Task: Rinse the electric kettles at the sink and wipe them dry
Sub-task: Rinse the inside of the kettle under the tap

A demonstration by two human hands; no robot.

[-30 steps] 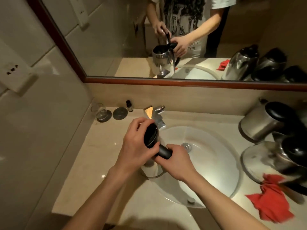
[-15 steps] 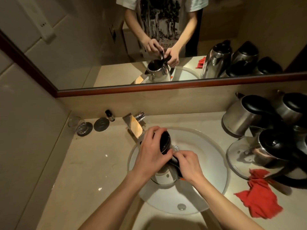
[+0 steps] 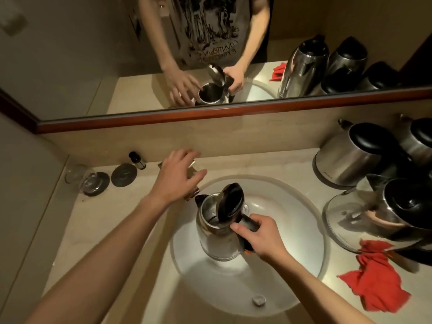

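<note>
Right hand (image 3: 261, 237) grips the black handle of the shiny steel electric kettle (image 3: 217, 235), lid flipped up, over the white round sink (image 3: 292, 230). Left hand (image 3: 177, 176), fingers spread, hovers over the tap holding nothing.

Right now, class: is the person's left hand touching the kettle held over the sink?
Apart. The head view shows the left hand open above the tap, with clear sink rim between it and the kettle.

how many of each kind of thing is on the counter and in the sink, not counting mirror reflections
electric kettles: 4
red cloth: 1
drinking glass: 1
round coasters: 2
small dark-capped bottle: 1
total: 9
</note>
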